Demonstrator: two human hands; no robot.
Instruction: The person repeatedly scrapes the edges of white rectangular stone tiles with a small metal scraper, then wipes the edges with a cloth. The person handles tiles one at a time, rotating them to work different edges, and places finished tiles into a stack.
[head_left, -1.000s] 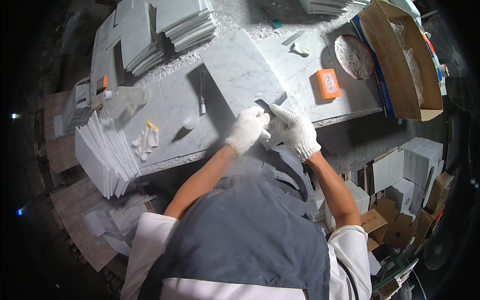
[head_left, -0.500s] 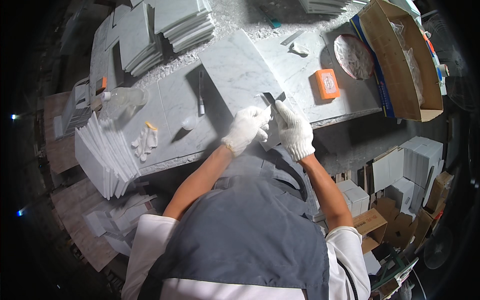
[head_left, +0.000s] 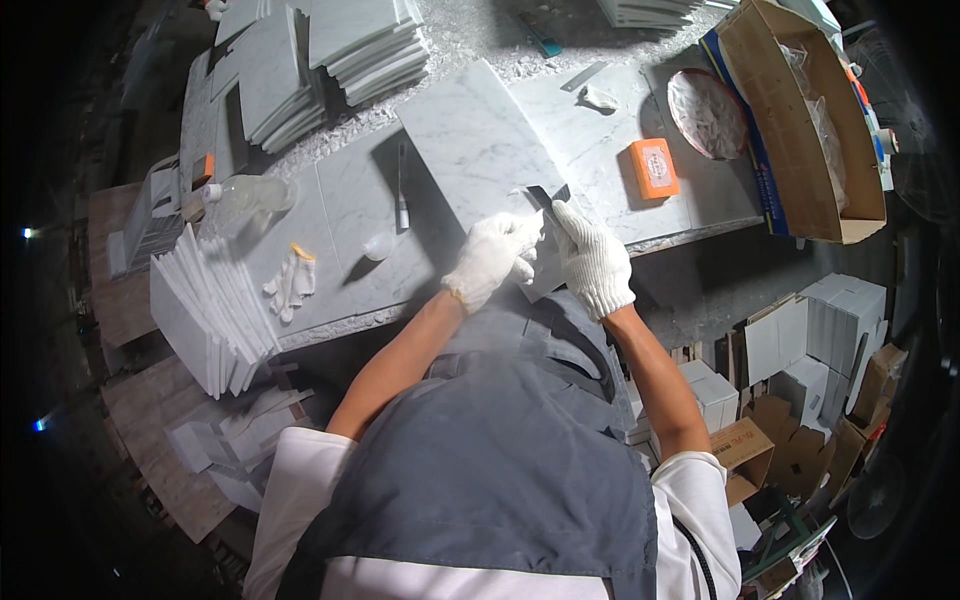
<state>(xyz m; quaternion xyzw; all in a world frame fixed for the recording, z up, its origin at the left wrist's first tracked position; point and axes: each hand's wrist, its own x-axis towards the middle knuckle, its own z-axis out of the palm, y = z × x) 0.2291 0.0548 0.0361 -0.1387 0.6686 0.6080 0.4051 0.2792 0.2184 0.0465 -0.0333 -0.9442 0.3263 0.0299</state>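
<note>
My left hand point(head_left: 492, 258), in a white knitted glove, has its fingers bent together over a marble-patterned slab point(head_left: 475, 140). What it pinches is hidden, though a small white bit shows at its fingertips. Close beside it, my right hand point(head_left: 594, 262), gloved alike, is closed on a thin dark flat blade point(head_left: 547, 196). The blade crosses the slab near its right edge, just beyond the fingertips of both hands. The slab lies at a slant over the pale tiled worktop point(head_left: 350, 190), its near corner reaching toward my apron.
Stacked slabs point(head_left: 370, 45) stand at the far left, more point(head_left: 215, 310) at the near left. Left on the worktop are a clear bottle point(head_left: 250, 195), spare glove point(head_left: 292, 283) and white-ended stick point(head_left: 403, 190). An orange box point(head_left: 655, 168), round dish point(head_left: 708, 112) and cardboard box point(head_left: 800, 130) sit right.
My right hand has shifted very slightly to the right, the blade still in it. My left hand stays almost in place. A small white shape has come in at the top left edge.
</note>
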